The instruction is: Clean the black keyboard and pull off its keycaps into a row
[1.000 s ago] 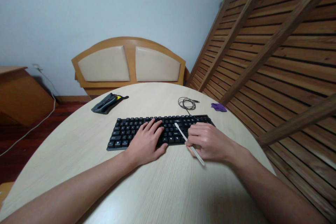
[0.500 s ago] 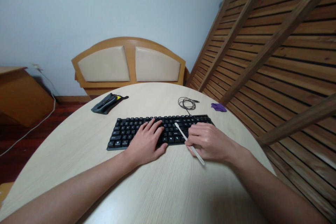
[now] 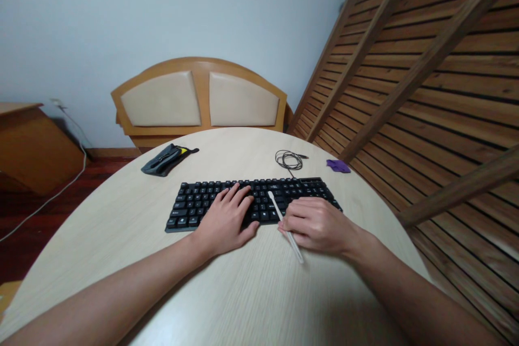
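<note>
A black keyboard (image 3: 191, 204) lies flat on the round table. My left hand (image 3: 226, 220) rests on its middle keys, palm down with the fingers spread. Over the right part of the keyboard, my right hand (image 3: 315, 225) is closed around a slim white stick with a small rounded tip (image 3: 276, 205). That tip points away from me at the keys right of my left hand; whether it touches them I cannot tell. The stick's other end sticks out toward me over the tabletop. My right hand hides some keys near the number pad.
The pale wooden table (image 3: 133, 216) also holds a dark pouch (image 3: 161, 162) with something yellow at the back left. A coiled black cable (image 3: 290, 160) lies behind the keyboard, and a purple cloth (image 3: 338, 166) near the right edge. A slatted wooden panel (image 3: 425, 81) leans along the right.
My right hand has shifted slightly left with the white stick, whose near end has swung left and now points more toward me. My left hand has stayed in place.
</note>
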`<state>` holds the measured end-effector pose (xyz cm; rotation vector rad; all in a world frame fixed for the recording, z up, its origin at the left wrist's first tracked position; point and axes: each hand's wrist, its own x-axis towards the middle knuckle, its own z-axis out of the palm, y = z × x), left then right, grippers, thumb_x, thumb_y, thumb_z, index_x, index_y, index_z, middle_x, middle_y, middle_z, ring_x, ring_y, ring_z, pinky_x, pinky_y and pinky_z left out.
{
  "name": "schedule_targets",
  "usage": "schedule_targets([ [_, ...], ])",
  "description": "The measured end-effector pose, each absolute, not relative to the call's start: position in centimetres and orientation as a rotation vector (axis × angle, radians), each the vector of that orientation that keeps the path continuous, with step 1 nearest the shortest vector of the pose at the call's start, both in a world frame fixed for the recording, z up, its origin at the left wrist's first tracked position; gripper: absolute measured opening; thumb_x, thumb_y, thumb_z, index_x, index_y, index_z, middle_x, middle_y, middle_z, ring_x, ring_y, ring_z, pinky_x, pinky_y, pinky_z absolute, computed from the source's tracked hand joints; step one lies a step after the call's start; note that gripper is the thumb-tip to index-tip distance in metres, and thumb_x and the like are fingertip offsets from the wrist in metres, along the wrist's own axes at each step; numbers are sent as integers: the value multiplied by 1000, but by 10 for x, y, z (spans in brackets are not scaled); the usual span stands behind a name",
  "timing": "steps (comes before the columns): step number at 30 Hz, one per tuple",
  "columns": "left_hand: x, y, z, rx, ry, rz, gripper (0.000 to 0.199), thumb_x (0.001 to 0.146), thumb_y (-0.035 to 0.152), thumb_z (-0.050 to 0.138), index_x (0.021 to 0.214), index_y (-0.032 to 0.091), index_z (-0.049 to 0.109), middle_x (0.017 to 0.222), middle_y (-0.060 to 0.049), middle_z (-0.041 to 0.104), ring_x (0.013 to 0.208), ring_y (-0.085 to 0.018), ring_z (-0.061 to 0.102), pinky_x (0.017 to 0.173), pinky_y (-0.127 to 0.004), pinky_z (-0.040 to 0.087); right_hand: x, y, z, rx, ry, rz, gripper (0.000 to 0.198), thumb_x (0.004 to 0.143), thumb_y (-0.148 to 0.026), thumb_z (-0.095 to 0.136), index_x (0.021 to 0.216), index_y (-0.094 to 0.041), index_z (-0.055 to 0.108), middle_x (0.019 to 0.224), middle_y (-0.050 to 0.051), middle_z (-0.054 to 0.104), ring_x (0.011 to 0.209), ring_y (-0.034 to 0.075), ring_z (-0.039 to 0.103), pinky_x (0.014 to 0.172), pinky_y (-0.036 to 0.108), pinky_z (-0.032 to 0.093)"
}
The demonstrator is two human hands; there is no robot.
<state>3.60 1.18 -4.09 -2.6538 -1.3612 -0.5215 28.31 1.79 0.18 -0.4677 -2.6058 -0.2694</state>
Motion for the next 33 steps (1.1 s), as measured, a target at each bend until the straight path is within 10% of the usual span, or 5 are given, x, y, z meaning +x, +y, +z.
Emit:
schedule_targets([
  [33,35,13,-42,-2646,-1361,-509,49,90,46,52,127,14,56,148,-16,48,141,-37,37,112,-53,35,287,20,1,-472,-2711,-150,16,90,-16,56,76,-17,65,69,-1,58,61,12,49,56,27,34],
])
